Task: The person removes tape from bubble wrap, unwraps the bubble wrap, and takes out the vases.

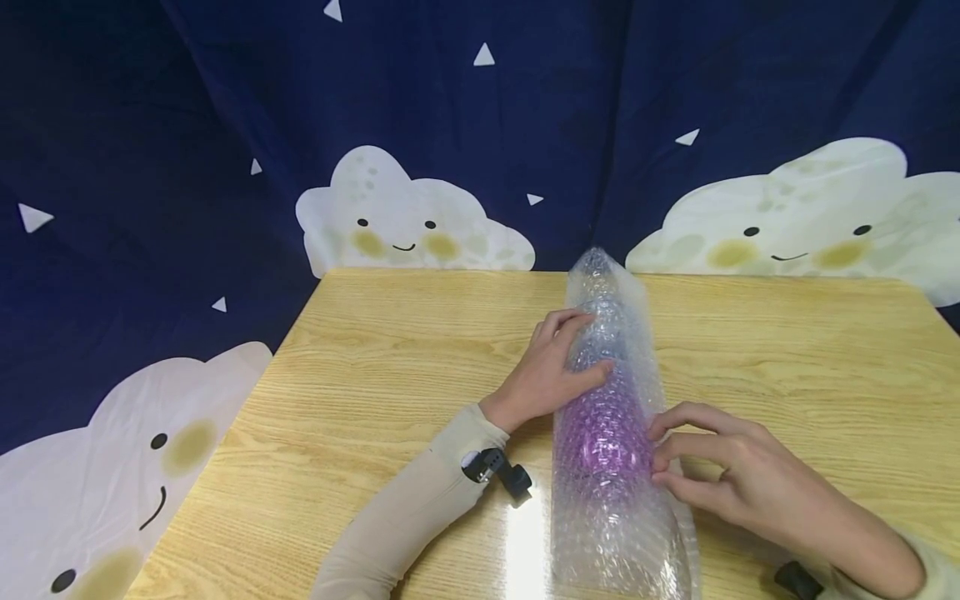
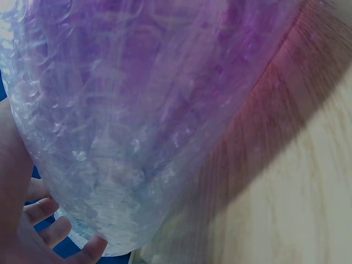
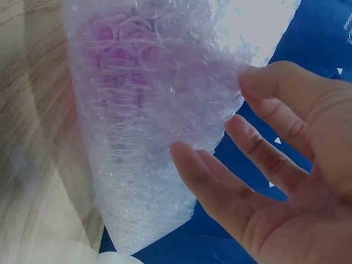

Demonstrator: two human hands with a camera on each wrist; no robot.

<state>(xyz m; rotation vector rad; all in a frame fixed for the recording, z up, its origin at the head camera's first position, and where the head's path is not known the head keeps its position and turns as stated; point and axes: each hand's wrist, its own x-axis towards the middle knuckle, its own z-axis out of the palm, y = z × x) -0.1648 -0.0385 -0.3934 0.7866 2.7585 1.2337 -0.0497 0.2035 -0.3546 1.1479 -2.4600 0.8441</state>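
A long bundle of clear bubble wrap lies on the table, pointing away from the body, with something purple and pale blue showing through it. The left hand rests on the bundle's upper left part, thumb and fingers spread and slightly bent; in the left wrist view its fingers touch the wrap. At the bundle's right edge, the right hand pinches the wrap between thumb and fingers. In the right wrist view that hand has the other fingers spread beside the wrap.
A light wooden table reaches back to a dark blue curtain printed with smiling clouds and white triangles. Black straps with small devices sit at both wrists, the left one over a beige sleeve.
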